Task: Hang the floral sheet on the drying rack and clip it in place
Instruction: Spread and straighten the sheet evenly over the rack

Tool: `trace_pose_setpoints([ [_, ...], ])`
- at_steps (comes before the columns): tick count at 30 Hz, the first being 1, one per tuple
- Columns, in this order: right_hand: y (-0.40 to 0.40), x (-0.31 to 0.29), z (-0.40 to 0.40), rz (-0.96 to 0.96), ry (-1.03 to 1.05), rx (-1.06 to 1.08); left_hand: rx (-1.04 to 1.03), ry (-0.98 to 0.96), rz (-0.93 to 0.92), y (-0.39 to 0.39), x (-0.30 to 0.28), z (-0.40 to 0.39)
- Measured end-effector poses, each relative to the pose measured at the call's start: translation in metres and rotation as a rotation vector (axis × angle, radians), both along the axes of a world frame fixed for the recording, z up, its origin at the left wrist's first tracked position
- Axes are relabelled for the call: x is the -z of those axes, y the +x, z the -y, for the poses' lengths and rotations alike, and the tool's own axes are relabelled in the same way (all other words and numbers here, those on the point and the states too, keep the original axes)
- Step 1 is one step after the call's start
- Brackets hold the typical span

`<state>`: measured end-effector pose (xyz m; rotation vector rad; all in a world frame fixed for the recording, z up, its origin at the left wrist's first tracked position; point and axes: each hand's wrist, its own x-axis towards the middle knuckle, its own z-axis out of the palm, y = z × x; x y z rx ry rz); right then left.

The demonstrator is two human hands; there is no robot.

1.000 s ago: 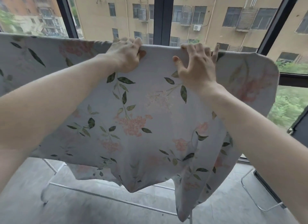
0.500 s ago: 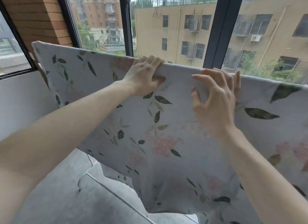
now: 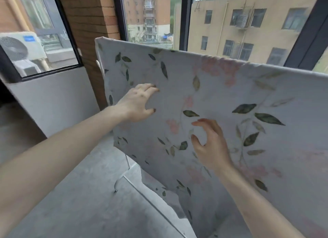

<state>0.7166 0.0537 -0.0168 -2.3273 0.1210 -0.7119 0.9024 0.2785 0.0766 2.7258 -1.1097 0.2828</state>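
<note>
Presently we list 1 floral sheet (image 3: 221, 113), pale, printed with green leaves and pink blossoms, draped over the top rail of the drying rack and hanging down its near face; its lower edge falls close to the floor (image 3: 79, 202). The rail itself is hidden under the fabric fold.

Item, drying rack (image 3: 128, 162): white metal tubing, of which we see 1 thin leg below the sheet's left edge, 1 foot bar running along the floor, and a short piece beside the sheet's upper left corner.

Item, left hand (image 3: 136, 103): our fingers lie spread and slightly bent, tips against the hanging sheet near its left side, gripping nothing.

Item, right hand (image 3: 211, 145): lower and to the right of the left hand, our fingers loosely curled with thumb apart from them, in front of the sheet; whether they touch the cloth we cannot tell. They hold nothing.

Surroundings: dark-framed windows (image 3: 184, 19) behind the rack, a brick pillar (image 3: 92, 25) left of the sheet, 1 air-conditioner unit (image 3: 19, 49) beyond the left-hand pane, and apartment buildings (image 3: 248, 30) outside.
</note>
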Motion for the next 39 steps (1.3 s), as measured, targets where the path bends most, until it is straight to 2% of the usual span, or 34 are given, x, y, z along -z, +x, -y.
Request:
trace_pose_setpoints([
  [6,0.071,0.057,-0.103,-0.232,0.205,0.011,-0.116,0.039,-0.174,0.052,0.073,-0.155],
  [13,0.145,0.095,-0.208,-0.419,0.272,-0.049,-0.184,-0.019,-0.296,0.093,0.108,-0.26],
  [20,0.25,0.107,-0.274,-0.418,0.332,-0.081,-0.21,-0.141,-0.359,0.17,0.126,-0.309],
  [26,0.37,0.124,-0.324,-0.373,0.467,-0.043,-0.184,-0.185,-0.369,0.278,0.129,-0.332],
  [32,0.499,0.14,-0.353,-0.282,0.493,0.127,-0.119,-0.176,-0.403,0.395,0.12,-0.351],
  [39,0.606,0.14,-0.386,-0.208,0.511,0.35,-0.036,-0.212,-0.461,0.506,0.123,-0.379],
])
